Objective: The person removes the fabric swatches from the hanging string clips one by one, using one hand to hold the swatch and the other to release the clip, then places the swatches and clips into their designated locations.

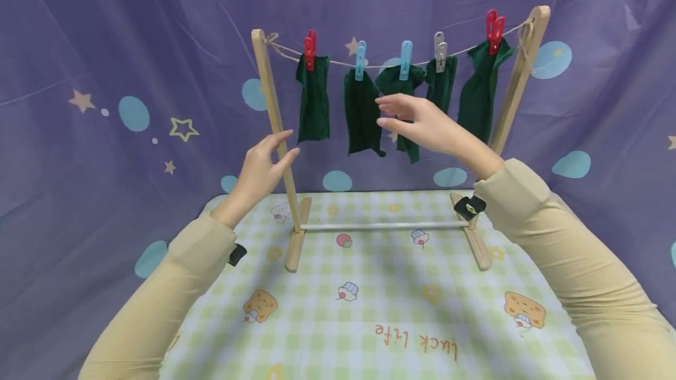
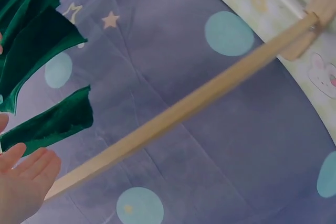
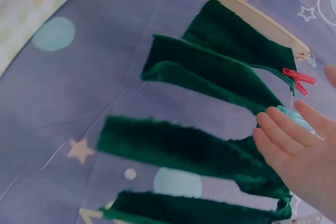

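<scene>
left fingers [image 1: 279, 138] near post [image 1: 267, 78] | wide gap | right fingers [image 1: 396, 99] near cloth [image 1: 363, 116] edge

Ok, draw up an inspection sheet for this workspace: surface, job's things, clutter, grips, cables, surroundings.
Surface: checked cloth with printed cupcakes and lettering, under the wooden rack.
Job's things: five green cloth pieces hang from a string line, held by red pegs at both ends, with two blue pegs and a grey peg between.
Clutter: nothing seen.
Grips: left grip near the left post, holding nothing; right grip in front of the middle piece in the head view, fingers extended; contact cannot be told.
Cables: nothing seen.
Surroundings: purple curtain behind, printed with stars and blue spots.
</scene>
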A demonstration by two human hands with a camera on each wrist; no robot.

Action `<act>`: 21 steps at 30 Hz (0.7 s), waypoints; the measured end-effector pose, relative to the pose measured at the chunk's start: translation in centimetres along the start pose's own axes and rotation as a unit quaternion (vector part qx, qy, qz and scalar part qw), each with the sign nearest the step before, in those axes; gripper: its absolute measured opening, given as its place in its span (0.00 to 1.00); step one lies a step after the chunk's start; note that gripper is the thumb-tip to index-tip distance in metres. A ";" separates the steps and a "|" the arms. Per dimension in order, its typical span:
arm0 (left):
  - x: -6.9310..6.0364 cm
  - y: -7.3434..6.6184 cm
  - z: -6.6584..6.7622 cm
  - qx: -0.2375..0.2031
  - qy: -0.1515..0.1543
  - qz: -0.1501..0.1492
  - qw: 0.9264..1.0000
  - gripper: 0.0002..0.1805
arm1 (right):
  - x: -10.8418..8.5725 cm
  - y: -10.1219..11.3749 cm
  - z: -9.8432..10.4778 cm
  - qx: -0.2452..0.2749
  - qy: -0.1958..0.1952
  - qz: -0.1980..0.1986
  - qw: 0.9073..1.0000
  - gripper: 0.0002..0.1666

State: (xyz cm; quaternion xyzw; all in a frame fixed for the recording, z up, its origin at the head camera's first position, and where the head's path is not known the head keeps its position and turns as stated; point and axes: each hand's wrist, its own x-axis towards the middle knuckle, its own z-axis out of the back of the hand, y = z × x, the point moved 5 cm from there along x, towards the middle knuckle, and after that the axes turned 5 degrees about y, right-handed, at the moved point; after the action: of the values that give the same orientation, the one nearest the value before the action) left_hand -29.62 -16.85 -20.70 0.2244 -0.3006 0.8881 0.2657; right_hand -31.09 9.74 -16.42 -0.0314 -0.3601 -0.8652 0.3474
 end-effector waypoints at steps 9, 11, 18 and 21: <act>2.1 -0.3 -0.1 -0.069 -0.032 0.022 0.997 0.23 | 3.1 1.8 0.9 0.073 -0.028 0.017 0.997 0.27; 2.4 -0.3 -0.2 -0.080 -0.040 0.031 0.996 0.23 | 3.7 2.3 0.8 0.079 -0.031 0.018 0.996 0.27; 3.5 0.1 -0.7 -0.119 -0.062 0.066 0.989 0.22 | 5.6 3.3 0.7 0.116 -0.051 0.015 0.992 0.26; 4.0 0.4 -0.9 -0.137 -0.069 0.084 0.985 0.22 | 6.3 3.8 0.9 0.131 -0.061 0.015 0.989 0.26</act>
State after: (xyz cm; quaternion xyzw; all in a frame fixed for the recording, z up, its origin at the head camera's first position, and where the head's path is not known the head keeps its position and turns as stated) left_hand -33.06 -15.16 -19.30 0.2206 -0.4545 0.8403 0.1966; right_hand -33.68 4.77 -11.60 -0.0437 -0.4904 -0.8015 0.3393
